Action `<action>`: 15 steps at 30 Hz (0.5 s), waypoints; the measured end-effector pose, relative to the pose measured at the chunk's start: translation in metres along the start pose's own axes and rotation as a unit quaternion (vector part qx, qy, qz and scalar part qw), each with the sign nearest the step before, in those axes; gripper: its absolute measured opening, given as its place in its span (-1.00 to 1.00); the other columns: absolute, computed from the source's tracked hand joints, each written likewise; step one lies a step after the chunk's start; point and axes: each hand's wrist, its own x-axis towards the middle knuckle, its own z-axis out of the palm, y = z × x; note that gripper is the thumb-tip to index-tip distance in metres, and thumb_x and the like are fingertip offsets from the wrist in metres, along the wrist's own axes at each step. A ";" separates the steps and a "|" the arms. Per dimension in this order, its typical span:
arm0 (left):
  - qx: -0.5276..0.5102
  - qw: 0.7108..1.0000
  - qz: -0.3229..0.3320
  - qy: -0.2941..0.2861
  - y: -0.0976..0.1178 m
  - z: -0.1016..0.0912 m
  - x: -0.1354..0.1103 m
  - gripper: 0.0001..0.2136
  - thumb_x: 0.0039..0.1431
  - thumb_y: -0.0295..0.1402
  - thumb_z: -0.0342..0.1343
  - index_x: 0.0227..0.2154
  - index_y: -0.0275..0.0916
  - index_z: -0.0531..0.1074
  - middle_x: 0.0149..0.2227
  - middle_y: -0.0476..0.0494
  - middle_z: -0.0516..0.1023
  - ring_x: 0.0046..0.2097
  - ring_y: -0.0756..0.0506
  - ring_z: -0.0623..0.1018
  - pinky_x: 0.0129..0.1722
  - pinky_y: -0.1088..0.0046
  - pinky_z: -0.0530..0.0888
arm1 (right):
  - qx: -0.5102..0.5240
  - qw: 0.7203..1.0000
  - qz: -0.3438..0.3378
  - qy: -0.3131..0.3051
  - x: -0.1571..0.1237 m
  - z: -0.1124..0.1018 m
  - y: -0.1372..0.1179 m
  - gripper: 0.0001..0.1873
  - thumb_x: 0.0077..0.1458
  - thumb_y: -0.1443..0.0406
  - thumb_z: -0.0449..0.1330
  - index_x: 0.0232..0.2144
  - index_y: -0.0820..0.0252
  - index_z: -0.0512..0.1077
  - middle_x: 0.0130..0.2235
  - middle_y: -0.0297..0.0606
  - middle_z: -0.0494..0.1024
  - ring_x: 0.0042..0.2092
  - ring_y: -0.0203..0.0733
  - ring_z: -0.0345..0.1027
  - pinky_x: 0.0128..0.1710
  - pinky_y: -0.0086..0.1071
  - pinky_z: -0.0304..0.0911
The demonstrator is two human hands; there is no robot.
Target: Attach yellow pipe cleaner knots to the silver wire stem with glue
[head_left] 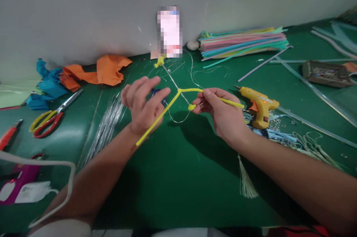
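A yellow pipe cleaner [167, 108] is bent over a thin straight silver wire [170, 75] in a V. My right hand [227, 112] pinches one arm of it between thumb and fingers. The other arm slants down across my left hand [145, 105], whose fingers are spread and hold nothing that I can see. Small yellow fuzzy knots sit on the wire, one at the far end [160, 61] and one at the near end [191, 107], close to my right fingertips. A thin clear thread [178, 122] loops below the wire. A pale tassel [247, 181] hangs under my right wrist.
On the green table [173, 192] lie a yellow glue gun [260, 107], scissors [55, 114], silver wires [104, 129] and orange paper [108, 70]. A bundle of coloured pipe cleaners [242, 44] lies by the wall, right of a phone [170, 31]. A white cable [69, 188] crosses near my left forearm.
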 end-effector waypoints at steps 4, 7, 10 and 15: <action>-0.218 0.920 -0.321 0.057 0.010 0.006 -0.005 -0.83 0.28 -0.34 0.09 -0.09 -0.14 0.40 -0.06 -0.09 0.49 -0.09 -0.08 0.54 -0.14 0.25 0.50 | -0.015 0.998 -0.057 0.026 0.001 -0.003 0.002 -0.85 0.16 0.20 0.25 -0.39 0.15 0.49 -0.45 -0.36 0.58 -0.48 -0.33 0.47 -0.42 -0.39 0.46; -0.335 0.808 -0.484 0.013 0.021 0.008 -0.005 -0.86 0.29 -0.27 0.02 -0.15 -0.17 0.37 -0.19 -0.10 0.52 -0.39 0.04 0.51 -0.47 0.45 0.45 | -0.024 0.997 -0.070 0.037 0.002 -0.003 0.002 -0.84 0.17 0.19 0.24 -0.39 0.14 0.48 -0.45 -0.36 0.57 -0.48 -0.33 0.47 -0.40 -0.38 0.48; -0.405 0.734 -0.543 -0.046 0.030 0.004 0.003 -0.72 0.29 -0.10 -0.01 -0.31 -0.20 0.43 -0.30 -0.11 0.54 -0.43 0.03 0.49 -0.51 0.48 0.44 | -0.024 0.996 -0.075 0.042 0.002 -0.002 0.002 -0.84 0.17 0.19 0.25 -0.40 0.14 0.48 -0.46 -0.37 0.57 -0.48 -0.33 0.47 -0.40 -0.39 0.48; -0.462 0.651 -0.586 -0.139 0.042 -0.001 0.015 -0.69 0.16 -0.07 0.17 -0.42 -0.24 0.48 -0.42 -0.10 0.55 -0.49 0.03 0.47 -0.51 0.49 0.44 | -0.003 0.995 -0.081 0.051 0.003 -0.002 0.003 -0.85 0.18 0.22 0.25 -0.40 0.15 0.49 -0.43 -0.35 0.59 -0.46 -0.32 0.50 -0.38 -0.40 0.48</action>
